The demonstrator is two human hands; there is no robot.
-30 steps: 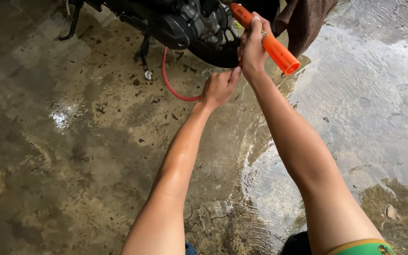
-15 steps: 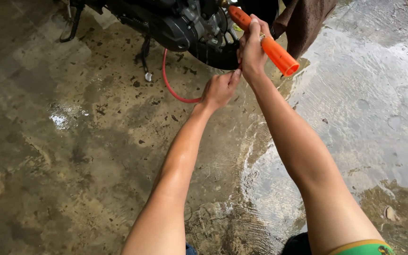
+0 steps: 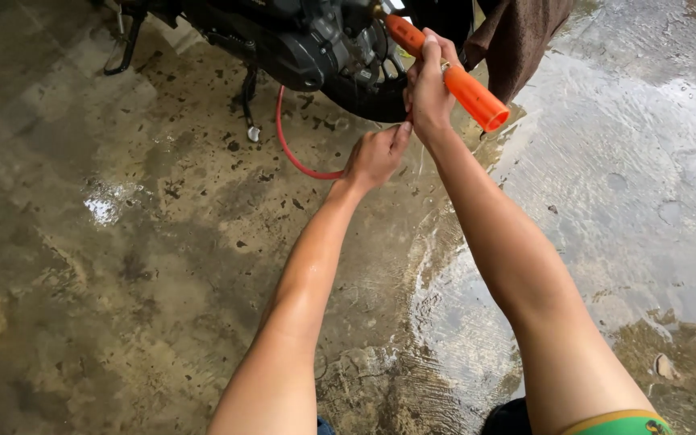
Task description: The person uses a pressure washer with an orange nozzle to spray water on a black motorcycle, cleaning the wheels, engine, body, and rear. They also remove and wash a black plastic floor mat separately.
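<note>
Orange tool: a bright orange cylindrical handle (image 3: 465,84) slants across the upper middle of the frame, its open butt end pointing toward the lower right and its narrower front end aimed at the dark machine.
Right hand: the right hand (image 3: 428,84) sits at the upper middle of the frame, fingers (image 3: 430,50) clenched around the middle of the orange handle, thumb side toward the machine.
Left hand: the left hand (image 3: 376,157) lies just below and to the left of the right hand, its fingers curled shut on the red hose, knuckles facing the camera.
Red hose: a thin red hose (image 3: 287,145) curves from the underside of the machine down and across to the left hand, lying close over the floor.
Machine: a black motorcycle (image 3: 308,44) fills the top centre of the frame; its engine casing and the lower arc of a wheel show, and a side stand (image 3: 249,97) reaches the floor at the upper left.
Cloth: a brown cloth (image 3: 517,40) hangs at the top right, just behind the handle's butt end.
Floor: wet concrete floor (image 3: 122,266), speckled with dark spots on the left; a sheet of water shines on the right.
Arms: both bare forearms reach up from the bottom edge; a green hem shows at the lower right corner.
</note>
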